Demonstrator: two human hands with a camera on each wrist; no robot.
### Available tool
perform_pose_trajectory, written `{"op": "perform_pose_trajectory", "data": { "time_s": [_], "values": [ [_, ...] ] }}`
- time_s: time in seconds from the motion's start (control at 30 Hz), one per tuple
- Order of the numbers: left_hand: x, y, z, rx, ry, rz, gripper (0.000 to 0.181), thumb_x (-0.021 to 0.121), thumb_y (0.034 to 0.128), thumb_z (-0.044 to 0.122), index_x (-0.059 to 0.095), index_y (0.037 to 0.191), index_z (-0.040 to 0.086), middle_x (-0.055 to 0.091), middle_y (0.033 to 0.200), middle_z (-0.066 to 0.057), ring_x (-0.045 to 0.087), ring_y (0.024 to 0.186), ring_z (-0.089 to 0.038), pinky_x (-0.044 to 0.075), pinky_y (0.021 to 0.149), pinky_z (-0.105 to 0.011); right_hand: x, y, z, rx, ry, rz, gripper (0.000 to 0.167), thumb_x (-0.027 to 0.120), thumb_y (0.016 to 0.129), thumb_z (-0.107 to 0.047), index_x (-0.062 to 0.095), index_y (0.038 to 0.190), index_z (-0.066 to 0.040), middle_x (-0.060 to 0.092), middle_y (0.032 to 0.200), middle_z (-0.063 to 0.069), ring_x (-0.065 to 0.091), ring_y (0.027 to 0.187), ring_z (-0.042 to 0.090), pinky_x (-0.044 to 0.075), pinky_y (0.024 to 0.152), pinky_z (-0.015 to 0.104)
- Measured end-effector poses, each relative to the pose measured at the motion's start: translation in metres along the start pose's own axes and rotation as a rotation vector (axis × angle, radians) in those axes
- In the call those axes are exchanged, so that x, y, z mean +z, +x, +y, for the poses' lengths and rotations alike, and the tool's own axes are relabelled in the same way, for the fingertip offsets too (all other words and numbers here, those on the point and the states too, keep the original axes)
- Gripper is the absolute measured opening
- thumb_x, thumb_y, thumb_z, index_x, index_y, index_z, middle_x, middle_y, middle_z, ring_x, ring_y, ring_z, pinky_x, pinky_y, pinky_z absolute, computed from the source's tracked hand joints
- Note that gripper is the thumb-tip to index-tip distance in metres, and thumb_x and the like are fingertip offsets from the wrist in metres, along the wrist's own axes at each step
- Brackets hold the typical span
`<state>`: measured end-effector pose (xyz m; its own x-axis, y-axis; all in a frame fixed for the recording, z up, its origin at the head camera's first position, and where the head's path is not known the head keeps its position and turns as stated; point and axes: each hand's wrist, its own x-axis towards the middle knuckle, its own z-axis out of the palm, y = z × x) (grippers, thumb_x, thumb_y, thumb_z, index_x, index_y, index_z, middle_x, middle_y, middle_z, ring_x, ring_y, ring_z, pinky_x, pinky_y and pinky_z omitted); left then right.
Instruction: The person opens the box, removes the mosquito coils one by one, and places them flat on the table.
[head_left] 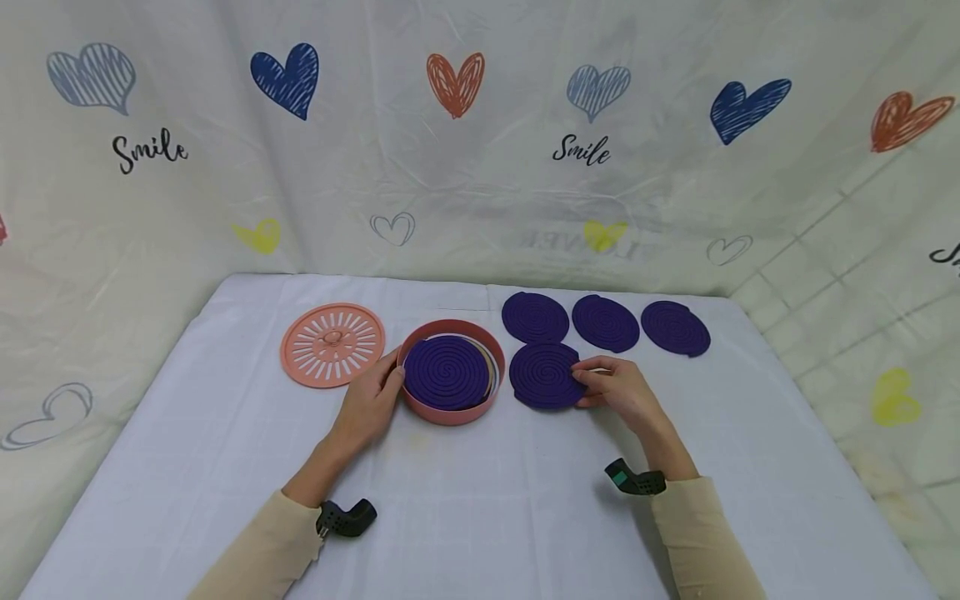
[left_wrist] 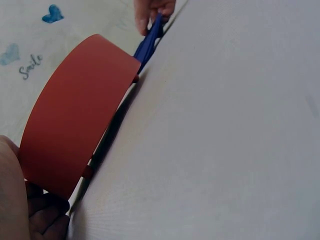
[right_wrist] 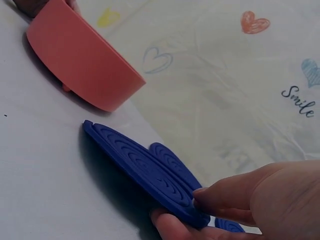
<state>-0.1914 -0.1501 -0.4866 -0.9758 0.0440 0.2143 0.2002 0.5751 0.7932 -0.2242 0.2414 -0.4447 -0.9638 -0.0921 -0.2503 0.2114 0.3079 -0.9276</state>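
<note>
Red round tub [head_left: 450,417]: one, stood at the centre of the head frame on a white cloth [head_left: 465,517]; small stub feet showed beneath it in the left wrist view. Contents: a purple spiral disc [head_left: 446,372], with white and tan edges visible along its right side.

Left hand [head_left: 369,404]: was clamped on the tub's left wall, thumb near the rim.

Loose spiral disc [head_left: 545,375]: one, purple, lay just right of the tub and apart from it; its held edge was raised, with shadow below.

Right hand [head_left: 618,390]: pinched the loose disc at its right edge, thumb above and a finger beneath.

Further purple discs [head_left: 605,323]: three, set in a row, right of centre, along the cloth's far edge.

Slotted pink lid [head_left: 333,374]: one, lay flat left of the tub.

Wrist cameras [head_left: 348,517]: two, black, one worn per wrist, beside beige sleeves [head_left: 262,542].

Backdrop [head_left: 337,167]: pale, carried hearts and the word "Smile" across the upper frame.
</note>
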Motion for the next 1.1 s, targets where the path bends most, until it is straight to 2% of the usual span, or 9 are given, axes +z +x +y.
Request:
{"op": "perform_pose_trajectory", "data": {
  "time_s": [0.23,0.4,0.67,0.9,1.1],
  "values": [
    [-0.001,0.0,0.001,0.007,0.002,-0.001,0.048,0.045,0.1053,0.031,0.048,0.15,0.014,0.056,0.148,-0.008,0.048,0.141,-0.025,0.039,0.117,-0.049,-0.002,-0.003,-0.003,-0.005,0.01,-0.014,0.038,0.063,0.096,-0.008,0.056,0.123,0.018,0.07,0.081,-0.002,0.067,0.058,0.01,0.061,0.063,0.027],
    [-0.001,0.0,0.001,0.013,-0.011,-0.001,0.048,0.045,0.1053,0.032,0.048,0.15,0.014,0.056,0.148,-0.008,0.048,0.141,-0.026,0.039,0.116,-0.05,-0.003,-0.004,-0.006,0.001,-0.037,-0.026,0.036,0.063,0.098,-0.012,0.057,0.118,0.017,0.071,0.074,0.0,0.069,0.061,0.011,0.061,0.063,0.027],
    [0.0,0.0,0.0,0.01,-0.014,0.002,0.048,0.045,0.1052,0.031,0.048,0.15,0.014,0.056,0.148,-0.008,0.048,0.141,-0.026,0.039,0.117,-0.049,-0.003,-0.004,-0.009,0.027,-0.118,-0.02,0.031,0.06,0.099,-0.013,0.06,0.114,0.014,0.072,0.074,0.005,0.07,0.063,0.014,0.061,0.062,0.029],
    [0.0,0.0,0.0,0.016,-0.025,0.002,0.048,0.044,0.1056,0.032,0.048,0.15,0.014,0.055,0.148,-0.007,0.048,0.141,-0.025,0.039,0.116,-0.049,-0.005,-0.005,-0.01,0.006,-0.183,0.003,0.032,0.059,0.099,-0.014,0.061,0.113,0.014,0.071,0.074,0.008,0.071,0.063,0.014,0.062,0.062,0.031],
    [0.0,0.0,0.0,0.008,-0.025,-0.001,0.049,0.044,0.1057,0.033,0.048,0.15,0.015,0.055,0.149,-0.004,0.047,0.142,-0.021,0.04,0.116,-0.046,-0.008,-0.006,-0.011,-0.004,-0.232,0.02,0.031,0.058,0.099,-0.014,0.061,0.111,0.015,0.073,0.082,0.016,0.072,0.065,0.018,0.062,0.062,0.033]
  ]
}}
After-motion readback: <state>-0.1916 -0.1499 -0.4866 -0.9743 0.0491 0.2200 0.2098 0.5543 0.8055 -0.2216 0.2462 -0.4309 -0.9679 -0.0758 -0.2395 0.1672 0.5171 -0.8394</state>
